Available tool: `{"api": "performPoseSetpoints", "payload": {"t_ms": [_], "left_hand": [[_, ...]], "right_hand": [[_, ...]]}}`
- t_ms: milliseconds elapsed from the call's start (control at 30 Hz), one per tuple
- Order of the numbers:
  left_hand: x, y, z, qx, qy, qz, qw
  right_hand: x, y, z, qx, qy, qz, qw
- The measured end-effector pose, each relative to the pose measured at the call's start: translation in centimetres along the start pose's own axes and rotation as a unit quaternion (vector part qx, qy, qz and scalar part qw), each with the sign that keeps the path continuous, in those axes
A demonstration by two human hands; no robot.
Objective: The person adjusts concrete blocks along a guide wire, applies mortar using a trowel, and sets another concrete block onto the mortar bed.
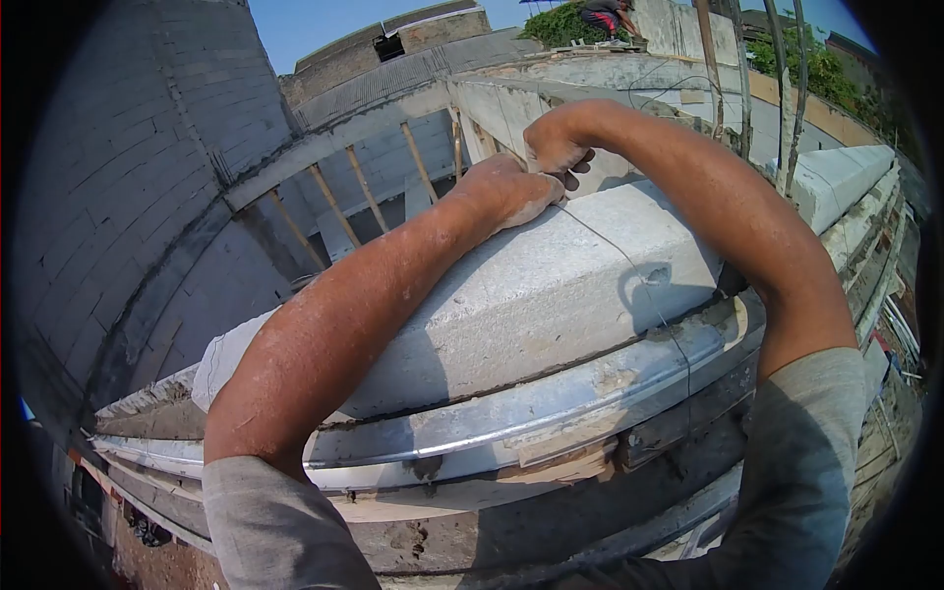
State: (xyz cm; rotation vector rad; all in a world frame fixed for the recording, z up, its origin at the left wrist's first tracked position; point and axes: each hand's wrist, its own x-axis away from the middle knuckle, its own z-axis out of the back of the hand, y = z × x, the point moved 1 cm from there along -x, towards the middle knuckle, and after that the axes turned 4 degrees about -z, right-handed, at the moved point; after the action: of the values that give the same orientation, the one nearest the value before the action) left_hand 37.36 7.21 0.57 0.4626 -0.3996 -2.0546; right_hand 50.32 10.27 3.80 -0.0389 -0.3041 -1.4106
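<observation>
A long white lightweight concrete block [531, 310] lies along the top of the wall in front of me. My left hand [509, 189] is closed at the block's far upper edge. A thin dark string [629, 258] runs from its fingers over the top and down the near face. Beside it, almost touching, my right hand [559, 143] has its fingers curled inward. What it pinches, if anything, is hidden. Below the block, a shiny metal straightedge bar [472, 433] runs along the wall's near side.
Another white block [841, 182] sits farther right, past upright steel rebars [792, 98]. Bamboo props [334, 205] stand in the recess beyond the wall. A tall grey block wall [118, 147] rises at left. Another person [612, 18] bends down on the far roof.
</observation>
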Motion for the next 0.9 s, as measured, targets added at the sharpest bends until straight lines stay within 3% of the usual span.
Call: {"api": "performPoseSetpoints", "payload": {"t_ms": [100, 133, 233, 333, 400, 433, 500, 567, 667, 767, 900], "left_hand": [[-0.7, 0.1, -0.4, 0.005, -0.001, -0.003, 1.000], [-0.7, -0.2, -0.3, 0.023, -0.009, -0.006, 1.000], [-0.7, -0.1, 0.1, 0.035, -0.017, 0.000, 0.999], [0.5, 0.5, 0.6, -0.005, -0.011, 0.018, 1.000], [0.6, 0.4, 0.7, -0.017, 0.002, 0.007, 1.000], [1.2, 0.8, 0.9, -0.020, 0.008, 0.009, 1.000], [0.9, 0.6, 1.0, -0.046, 0.008, 0.001, 0.999], [-2.8, -0.5, -0.6, -0.090, 0.023, -0.067, 0.993], [-4.8, -1.2, -1.1, -0.111, 0.008, -0.121, 0.986], [-0.5, -0.1, 0.6, -0.035, -0.002, -0.008, 0.999], [-1.0, 1.4, 0.5, -0.009, -0.023, -0.061, 0.998]], "right_hand": [[0.1, 0.6, -0.2, -0.039, 0.017, 0.031, 0.999], [0.4, 0.9, -0.6, -0.116, 0.014, 0.061, 0.991], [1.2, 0.4, -0.5, -0.082, 0.039, 0.029, 0.995], [-0.5, 0.3, -1.1, -0.139, -0.010, 0.056, 0.989], [1.6, -0.7, -0.8, -0.116, 0.036, 0.023, 0.992], [1.2, -0.5, -0.7, -0.085, 0.003, 0.020, 0.996], [-0.9, 0.9, -2.2, -0.198, -0.016, 0.051, 0.979], [-1.1, 1.6, -1.7, -0.172, 0.007, 0.004, 0.985], [-2.3, 2.7, -3.0, -0.110, 0.064, 0.011, 0.992], [-6.0, 7.2, -4.2, -0.099, 0.117, 0.009, 0.988], [-4.3, 5.5, -3.2, -0.092, 0.125, 0.007, 0.988]]}}
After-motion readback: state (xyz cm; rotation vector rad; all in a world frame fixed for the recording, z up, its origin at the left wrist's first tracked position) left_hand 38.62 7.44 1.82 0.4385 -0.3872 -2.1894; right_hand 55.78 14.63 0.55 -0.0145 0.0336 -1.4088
